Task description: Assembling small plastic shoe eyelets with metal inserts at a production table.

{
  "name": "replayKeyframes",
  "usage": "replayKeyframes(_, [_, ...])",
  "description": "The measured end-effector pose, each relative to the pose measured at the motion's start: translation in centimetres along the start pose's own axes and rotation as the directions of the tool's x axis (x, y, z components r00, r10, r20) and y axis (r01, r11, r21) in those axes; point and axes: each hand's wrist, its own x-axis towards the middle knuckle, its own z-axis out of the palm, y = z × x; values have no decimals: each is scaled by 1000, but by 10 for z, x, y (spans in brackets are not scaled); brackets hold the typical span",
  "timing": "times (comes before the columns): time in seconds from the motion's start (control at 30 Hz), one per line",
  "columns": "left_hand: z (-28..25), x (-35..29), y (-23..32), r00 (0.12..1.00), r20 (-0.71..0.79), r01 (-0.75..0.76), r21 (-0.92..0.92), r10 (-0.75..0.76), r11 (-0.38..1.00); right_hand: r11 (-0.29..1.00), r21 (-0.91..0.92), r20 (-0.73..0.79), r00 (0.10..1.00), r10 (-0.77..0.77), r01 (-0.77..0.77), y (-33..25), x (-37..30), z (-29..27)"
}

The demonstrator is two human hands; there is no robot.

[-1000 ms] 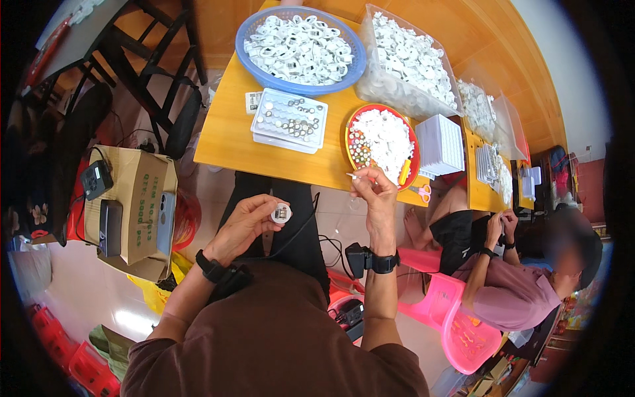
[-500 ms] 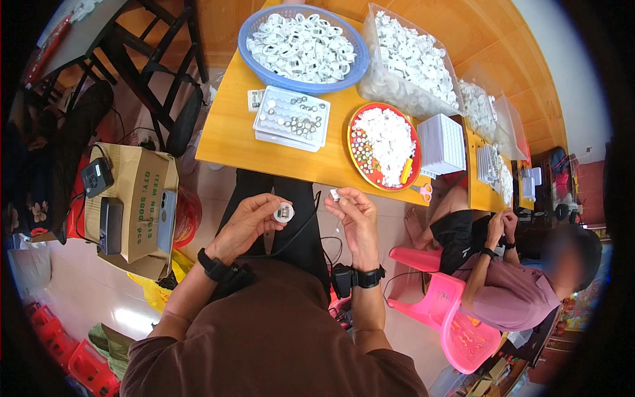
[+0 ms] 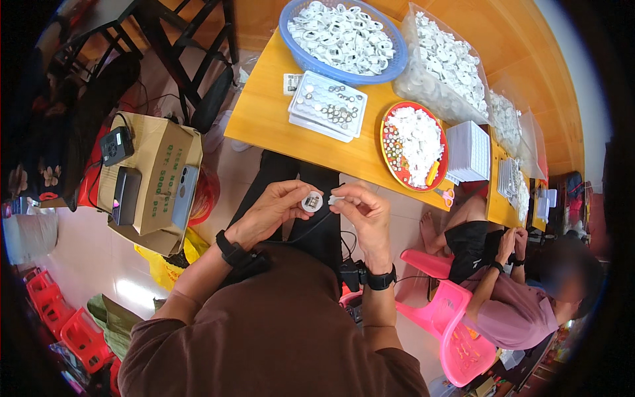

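Observation:
My left hand pinches a round white plastic piece by its edge; its facing side shows small metal parts inside. A small white plastic part is between the thumb and fingers of my right hand, just to the right of the round piece. A narrow gap separates the two parts. Both hands are above my lap, in front of the wooden table. On it lies a red patterned plate heaped with small white parts, beside a pale tray holding several round metallic pieces.
A blue basket and a clear bin, both full of white parts, stand on the table's far side. White trays are stacked near pink-handled scissors. A co-worker sits right; a cardboard box stands left.
My hands have come closer together, bringing the small part beside the round piece. The table and surroundings have shifted rightward in the view.

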Motion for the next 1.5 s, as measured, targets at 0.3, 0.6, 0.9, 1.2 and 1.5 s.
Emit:
replayKeyframes(0.3, [-3,-1,-2,999,45,-12,62,9,998,795,-557,140,971,-193,238,-16,1,32])
replayKeyframes(0.6, [-4,1,-4,1000,23,-17,98,15,995,717,-626,199,951,-235,308,-17,3,30])
replayKeyframes(0.9, [0,2,-5,1000,27,2,35,-3,999,626,-694,172,927,-334,355,-13,0,33])
replayKeyframes(1.2, [14,0,6,997,15,-71,232,70,970,504,-746,166,856,-490,434,3,-5,32])
replayKeyframes(1.5, [22,4,9,976,-52,-187,302,213,935,964,-263,-283,951,-125,48,12,-13,26])
